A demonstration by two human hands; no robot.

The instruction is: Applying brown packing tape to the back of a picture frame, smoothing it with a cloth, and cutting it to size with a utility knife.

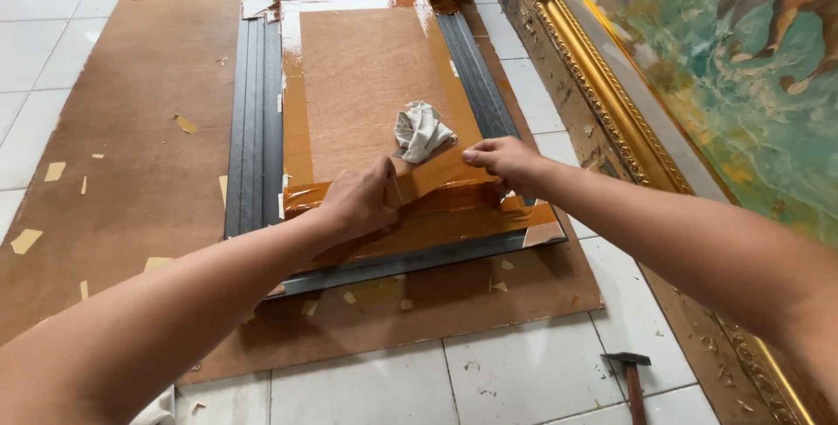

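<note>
In the left and middle of the view a large brown hardboard sheet [131,128] lies on the white tiled floor [489,381], dotted with small scraps of tape. On it, face down, rests a dark grey picture frame [253,119] with a brown backing board [367,85] taped in around its edges.

The left hand [358,202], at centre, presses down on a strip of brown packing tape [436,182] that runs along the near edge of the backing; its fingers are curled narrow over the tape, thumb upward. A crumpled white rag [422,131] sits on the backing just beyond the tape. To the right, the right hand [502,159] pinches the tape's far end between narrow fingers, seemingly pulling it taut.

The tape already looks wrinkled under the left hand. If the pull is uneven it may crease further, fold onto itself, or set crooked so the backing's edge stays unsealed. Pressing hard near the edge could shift the board in the frame.

At the lower right a hammer [630,373] lies on the tiles, near enough to be knocked by a knee. At the far right a gilt-framed painting [698,67] leans close by; an elbow swing could scuff it.

No container shows anywhere in view.
</note>
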